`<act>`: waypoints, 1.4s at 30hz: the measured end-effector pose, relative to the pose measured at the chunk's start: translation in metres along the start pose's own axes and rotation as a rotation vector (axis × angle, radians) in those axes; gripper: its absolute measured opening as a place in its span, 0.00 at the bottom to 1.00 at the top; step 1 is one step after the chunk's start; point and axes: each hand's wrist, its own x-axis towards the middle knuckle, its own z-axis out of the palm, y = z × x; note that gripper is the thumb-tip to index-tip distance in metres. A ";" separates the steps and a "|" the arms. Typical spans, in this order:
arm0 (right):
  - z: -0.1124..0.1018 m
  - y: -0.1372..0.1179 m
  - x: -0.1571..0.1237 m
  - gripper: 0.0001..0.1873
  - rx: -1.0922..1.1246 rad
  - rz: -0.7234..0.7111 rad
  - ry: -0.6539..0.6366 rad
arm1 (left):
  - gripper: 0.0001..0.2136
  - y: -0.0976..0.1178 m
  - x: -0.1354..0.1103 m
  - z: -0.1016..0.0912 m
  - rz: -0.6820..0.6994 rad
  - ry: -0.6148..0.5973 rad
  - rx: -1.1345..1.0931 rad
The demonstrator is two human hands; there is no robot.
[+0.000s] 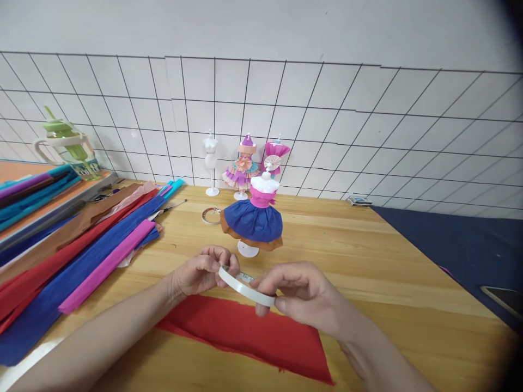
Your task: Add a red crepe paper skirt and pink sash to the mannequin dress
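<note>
Both my hands hold a thin white roll of tape (244,287) just above the wooden table (368,261). My left hand (202,270) pinches the roll's left side with curled fingers. My right hand (300,296) grips the right side between thumb and fingers. Under the hands lies a flat piece of red crepe paper (253,332). Right behind the roll stands a small mannequin (257,215) in a pink top and a blue skirt with an orange hem.
Long crepe paper folds (81,250) in blue, red, pink and brown lie at the left. A bare white mannequin (211,163) and two dressed ones (244,166) stand by the tiled wall. Another tape ring (211,216), a green-lidded cup (71,144) and a dark blue cloth (461,245) are nearby.
</note>
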 end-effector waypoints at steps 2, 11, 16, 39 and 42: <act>0.001 -0.001 -0.001 0.09 -0.007 -0.040 -0.054 | 0.08 -0.001 -0.001 0.002 0.002 -0.011 -0.013; 0.007 -0.003 -0.010 0.11 -0.013 -0.304 -0.130 | 0.08 0.023 -0.007 0.022 0.070 -0.080 0.078; 0.014 0.005 -0.007 0.08 0.024 -0.348 0.087 | 0.04 0.059 -0.027 0.034 0.014 -0.018 0.326; 0.057 0.021 0.028 0.11 0.272 0.039 -0.075 | 0.05 -0.022 -0.058 -0.004 -0.004 0.232 -0.490; 0.057 0.022 0.027 0.12 0.346 0.053 -0.063 | 0.04 -0.027 -0.058 -0.005 -0.013 0.239 -0.496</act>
